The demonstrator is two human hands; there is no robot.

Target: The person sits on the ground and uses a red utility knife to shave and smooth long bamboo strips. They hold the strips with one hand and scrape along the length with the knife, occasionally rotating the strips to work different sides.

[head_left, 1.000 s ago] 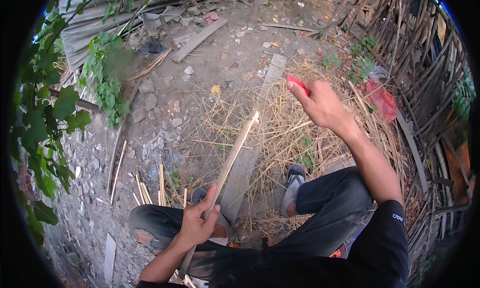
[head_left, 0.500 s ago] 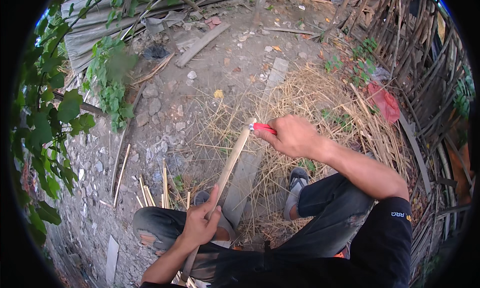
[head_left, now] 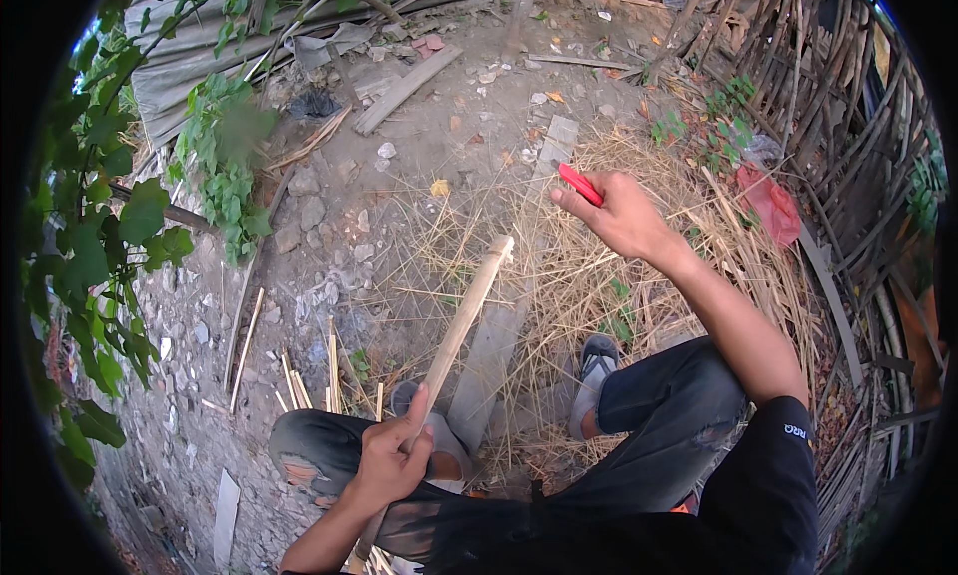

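Note:
My left hand (head_left: 392, 457) grips a long, flat bamboo strip (head_left: 467, 314) around its lower part, with the thumb pointing up along it. The strip slants up and away from me, and its far end looks pale and roughly cut. My right hand (head_left: 621, 219) is closed around a small knife with a red handle (head_left: 581, 184). It is raised to the right of the strip's far end and does not touch it. The blade is hard to make out.
A grey plank (head_left: 489, 346) lies on the ground between my feet. Dry straw-like shavings (head_left: 639, 256) spread to its right. Cut sticks (head_left: 332, 366) stand by my left knee. A red plastic bag (head_left: 770, 206) lies near the stick fence (head_left: 828, 116). Leafy vines (head_left: 100, 256) hang at the left.
My right hand has moved the knife up and to the right, off the strip's far end. My left hand and the bamboo strip have stayed nearly in place.

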